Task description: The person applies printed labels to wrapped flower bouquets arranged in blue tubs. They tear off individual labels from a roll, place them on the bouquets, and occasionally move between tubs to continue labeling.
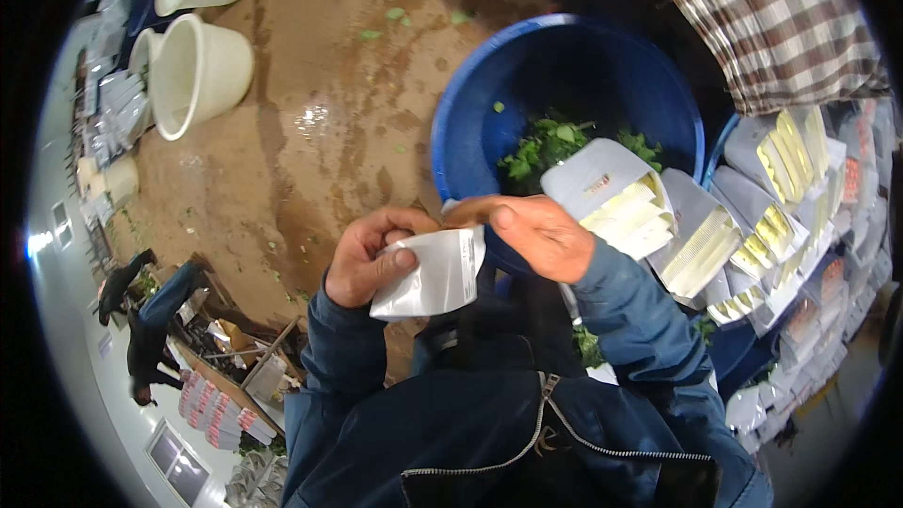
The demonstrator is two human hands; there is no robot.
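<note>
My left hand (pixel 370 257) pinches a small white plastic packet (pixel 441 271) between thumb and fingers; dark print runs along its right edge. My right hand (pixel 532 233) is held palm inward beside the packet's upper edge, its fingers reaching toward my left hand; whether its hidden fingertips grip the packet cannot be told. Just beyond both hands stands a large blue plastic tub (pixel 458 106) with leafy green herbs (pixel 547 148) at its bottom. Stacks of white and yellow packets (pixel 628 219) lie to the right of my right hand, over the tub's near right rim.
More packet stacks (pixel 811 226) spread along the right, below a checked cloth (pixel 776 21). Cream plastic tubs (pixel 204 77) stand at the upper left on a wet brown floor (pixel 324 120) with scattered leaves. Two people (pixel 152 339) in dark clothes are near a cluttered table at the lower left.
</note>
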